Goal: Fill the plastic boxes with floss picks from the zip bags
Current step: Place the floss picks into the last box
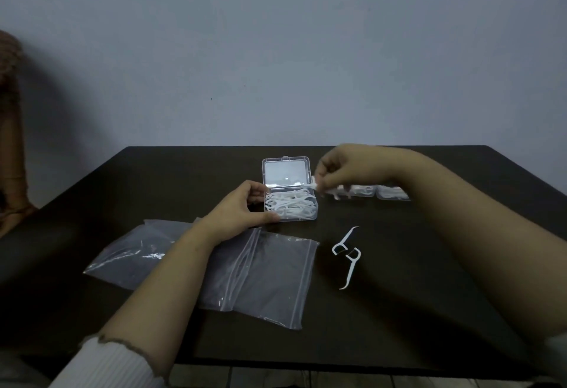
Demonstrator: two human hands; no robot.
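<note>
A clear plastic box stands open on the dark table, its lid raised at the back and several white floss picks inside. My left hand grips the box's left side. My right hand hovers just right of the lid and pinches a white floss pick over the box's right edge. Two loose floss picks lie on the table in front of the box. Two flat zip bags lie under my left forearm.
More clear plastic boxes with white picks sit in a row behind my right forearm, partly hidden. The second zip bag lies at the left. A grey wall rises behind the table. A brown shape stands at the far left.
</note>
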